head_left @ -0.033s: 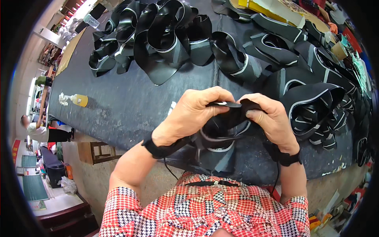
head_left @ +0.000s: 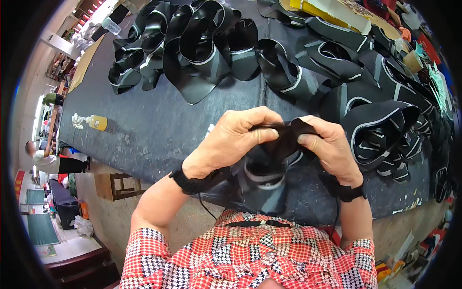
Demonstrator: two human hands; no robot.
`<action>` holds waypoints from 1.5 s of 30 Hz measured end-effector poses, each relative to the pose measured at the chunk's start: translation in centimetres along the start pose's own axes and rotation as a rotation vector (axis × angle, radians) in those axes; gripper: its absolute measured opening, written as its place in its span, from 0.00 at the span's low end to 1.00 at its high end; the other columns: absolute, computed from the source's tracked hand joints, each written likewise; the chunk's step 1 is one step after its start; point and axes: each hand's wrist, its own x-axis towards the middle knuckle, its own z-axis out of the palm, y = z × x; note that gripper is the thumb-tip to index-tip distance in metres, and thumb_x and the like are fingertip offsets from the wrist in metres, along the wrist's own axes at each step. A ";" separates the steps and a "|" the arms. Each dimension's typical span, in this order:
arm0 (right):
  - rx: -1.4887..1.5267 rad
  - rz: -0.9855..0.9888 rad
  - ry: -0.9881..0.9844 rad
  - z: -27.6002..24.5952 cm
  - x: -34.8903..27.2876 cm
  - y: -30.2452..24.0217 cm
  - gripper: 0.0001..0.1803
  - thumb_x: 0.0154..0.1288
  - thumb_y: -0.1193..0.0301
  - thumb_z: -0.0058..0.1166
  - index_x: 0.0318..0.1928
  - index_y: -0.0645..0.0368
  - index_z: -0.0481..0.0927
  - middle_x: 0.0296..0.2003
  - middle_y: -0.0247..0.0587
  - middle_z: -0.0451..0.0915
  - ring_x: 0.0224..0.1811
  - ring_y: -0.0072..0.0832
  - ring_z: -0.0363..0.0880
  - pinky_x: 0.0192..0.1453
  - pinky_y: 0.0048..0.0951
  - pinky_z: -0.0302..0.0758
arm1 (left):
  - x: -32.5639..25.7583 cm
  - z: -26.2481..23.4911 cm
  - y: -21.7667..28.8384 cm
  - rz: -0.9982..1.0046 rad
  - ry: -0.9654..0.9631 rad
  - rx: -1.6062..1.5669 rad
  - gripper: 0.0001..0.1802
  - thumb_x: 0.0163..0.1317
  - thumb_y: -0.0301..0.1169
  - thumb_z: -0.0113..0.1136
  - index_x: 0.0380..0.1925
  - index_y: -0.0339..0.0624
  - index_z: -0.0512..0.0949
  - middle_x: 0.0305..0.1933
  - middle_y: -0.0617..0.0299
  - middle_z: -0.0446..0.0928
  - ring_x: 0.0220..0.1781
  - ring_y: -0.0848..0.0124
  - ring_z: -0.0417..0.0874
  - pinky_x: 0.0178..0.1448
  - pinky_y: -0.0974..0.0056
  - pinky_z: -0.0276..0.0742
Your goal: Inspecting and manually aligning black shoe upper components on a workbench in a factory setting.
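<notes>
A black, rubbery sheet piece with pale seam tape [head_left: 263, 185] hangs between my hands at the table's near edge. My left hand [head_left: 243, 135] pinches its upper edge between thumb and fingers. Close beside it on the right, my right hand [head_left: 323, 140] grips the same edge, thumb toward me. The lower part of the piece curls in a loop and is blurred. Both wrists carry black bands. Just beyond my right hand lies a similar black looped piece with light edging [head_left: 385, 127].
More black looped pieces [head_left: 199, 48] are heaped along the far side and right of the dark table [head_left: 159, 135]. A bottle of yellow liquid [head_left: 97, 122] lies at the left. A wooden stool [head_left: 120, 186] stands below the left edge. Another person [head_left: 45, 159] is far left.
The left hand's fingers have turned slightly, and the black edge between the hands is drawn straighter. The hanging part of the piece has shifted a little.
</notes>
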 end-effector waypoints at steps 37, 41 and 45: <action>-0.306 -0.088 0.030 -0.2 3.0 4.6 0.06 0.48 0.78 0.59 0.30 0.63 0.78 0.24 0.37 0.74 0.25 0.27 0.73 0.30 0.23 0.69 | 0.6 4.6 -4.6 -0.313 0.395 -0.464 0.07 0.59 0.23 0.54 0.37 0.34 0.76 0.31 0.69 0.75 0.32 0.84 0.71 0.37 0.78 0.68; -0.420 -0.076 0.036 -0.3 3.1 4.4 0.06 0.48 0.79 0.59 0.29 0.64 0.77 0.23 0.38 0.74 0.24 0.27 0.73 0.29 0.23 0.68 | 0.0 4.9 -4.9 -0.270 0.384 -0.232 0.08 0.61 0.24 0.53 0.39 0.34 0.75 0.29 0.72 0.72 0.30 0.86 0.68 0.34 0.79 0.65; -0.400 -0.073 0.016 -0.3 3.4 4.4 0.06 0.48 0.79 0.59 0.29 0.64 0.78 0.23 0.38 0.74 0.24 0.27 0.73 0.29 0.23 0.68 | -0.2 4.9 -4.8 -0.279 0.377 -0.225 0.09 0.61 0.25 0.53 0.40 0.34 0.75 0.27 0.71 0.70 0.28 0.86 0.67 0.31 0.78 0.63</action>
